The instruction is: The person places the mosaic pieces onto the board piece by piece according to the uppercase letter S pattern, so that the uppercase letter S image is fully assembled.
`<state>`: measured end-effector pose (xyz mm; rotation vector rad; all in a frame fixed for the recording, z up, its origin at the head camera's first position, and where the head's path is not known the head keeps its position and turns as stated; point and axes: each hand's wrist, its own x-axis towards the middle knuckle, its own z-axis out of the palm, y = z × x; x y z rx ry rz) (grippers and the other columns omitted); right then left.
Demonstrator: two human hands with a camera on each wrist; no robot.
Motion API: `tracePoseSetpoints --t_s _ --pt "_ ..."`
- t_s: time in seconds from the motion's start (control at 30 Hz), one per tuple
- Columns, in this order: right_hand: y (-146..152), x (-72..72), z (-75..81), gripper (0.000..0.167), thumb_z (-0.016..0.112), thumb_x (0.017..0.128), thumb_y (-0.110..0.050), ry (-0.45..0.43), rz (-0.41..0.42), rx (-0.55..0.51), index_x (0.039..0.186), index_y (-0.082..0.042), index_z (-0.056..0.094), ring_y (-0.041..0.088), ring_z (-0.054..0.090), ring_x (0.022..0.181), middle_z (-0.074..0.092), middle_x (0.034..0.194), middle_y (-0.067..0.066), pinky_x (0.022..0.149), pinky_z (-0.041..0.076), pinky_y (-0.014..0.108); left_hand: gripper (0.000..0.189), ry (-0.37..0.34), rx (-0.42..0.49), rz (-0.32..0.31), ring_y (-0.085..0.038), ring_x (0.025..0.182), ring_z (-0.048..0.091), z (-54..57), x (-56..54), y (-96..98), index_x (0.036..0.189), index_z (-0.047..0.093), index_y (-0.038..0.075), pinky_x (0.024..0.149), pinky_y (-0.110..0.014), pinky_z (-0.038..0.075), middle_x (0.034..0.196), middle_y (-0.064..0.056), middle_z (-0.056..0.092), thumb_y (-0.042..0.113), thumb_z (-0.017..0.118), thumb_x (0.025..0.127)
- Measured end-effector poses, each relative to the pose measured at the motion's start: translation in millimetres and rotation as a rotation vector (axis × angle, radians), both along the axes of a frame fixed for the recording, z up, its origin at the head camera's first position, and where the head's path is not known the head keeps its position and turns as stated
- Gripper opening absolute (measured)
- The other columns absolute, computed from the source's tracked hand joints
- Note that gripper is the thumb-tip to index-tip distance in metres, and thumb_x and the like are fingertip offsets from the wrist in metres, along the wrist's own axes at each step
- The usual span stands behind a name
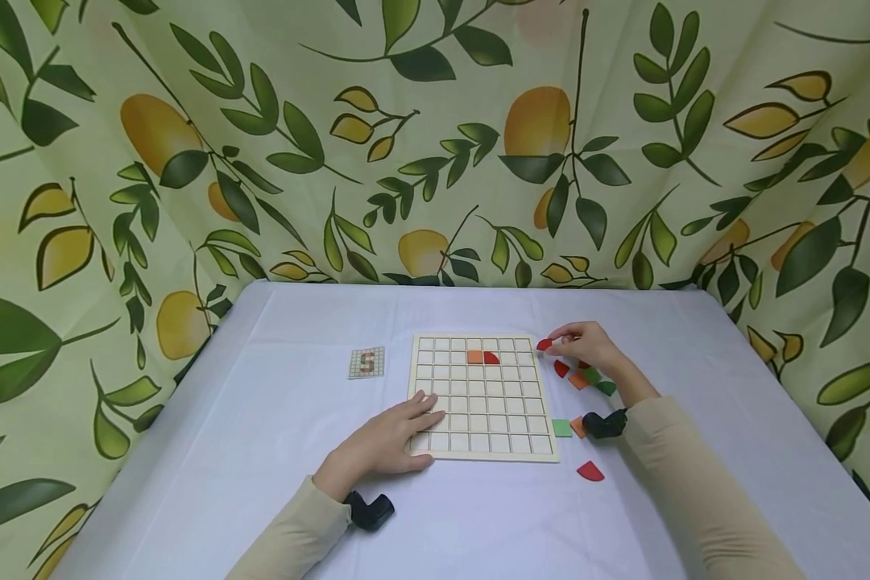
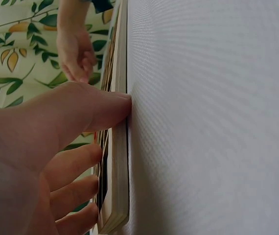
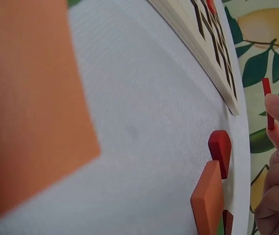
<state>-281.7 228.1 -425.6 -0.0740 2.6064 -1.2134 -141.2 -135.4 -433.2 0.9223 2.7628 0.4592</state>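
Grip on our right (image 1: 590,346) has a red piece (image 1: 544,345) pinched just beside the gridded board (image 1: 496,409). Our left grip (image 1: 387,439) is chilling, spread over its left edge.

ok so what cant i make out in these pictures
Card: pattern details too small, head view.
Board: some lower-left cells hidden by the left hand, head view.
Lowest orange piece: partly hidden by the black wrist camera, head view.
Pinched red piece: full outline, partly covered by the right hand, head view.
Large orange shape: blurred, cut off by left edge, right wrist view.
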Motion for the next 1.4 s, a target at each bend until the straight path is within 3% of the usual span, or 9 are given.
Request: tracePoseSetpoints --t_s 0.57,0.83,1.27,1.4 --pt "-22 2.7 6.4 0.038 0.073 0.082 -0.018 -0.017 -0.014 -0.035 0.113 0.001 0.065 0.011 0.040 0.061 0.044 0.072 -0.003 0.049 0.032 0.022 0.065 0.005 0.000 -0.003 -0.031 0.147 0.033 -0.2 1.1 -0.9 0.144 0.047 0.014 0.116 -0.047 0.037 0.156 -0.010 0.038 0.036 0.066 0.085" --pt "-29 6.6 4.3 0.039 0.075 0.081 -0.020 0.000 -0.006 -0.048 0.112 0.002 0.065 0.012 0.039 0.068 0.043 0.072 -0.003 0.052 0.032 0.021 0.065 0.016 -0.012 -0.005 -0.031 0.147 0.034 -0.2 1.4 -0.2 0.143 0.047 0.014 0.116 -0.047 0.037 0.156 -0.010 0.039 0.036 0.066 0.086" --pt "-44 12.0 3.1 0.039 0.077 0.079 -0.023 0.005 -0.013 -0.059 0.109 0.000 0.067 0.009 0.037 0.064 0.044 0.070 -0.007 0.051 0.026 0.021 0.064 0.052 0.047 -0.031 -0.034 0.145 0.036 1.6 3.8 -1.6 0.142 0.048 0.011 0.114 -0.048 0.039 0.153 -0.013 0.041 0.036 0.065 0.086" --pt "-48 13.7 4.1 0.040 0.077 0.079 -0.023 0.003 -0.006 -0.057 0.110 0.000 0.067 0.010 0.039 0.068 0.045 0.070 -0.006 0.053 0.029 0.021 0.065 0.016 0.033 -0.011 -0.032 0.147 0.032 -0.2 1.8 -1.0 0.143 0.047 0.012 0.116 -0.047 0.037 0.155 -0.011 0.039 0.035 0.066 0.085"
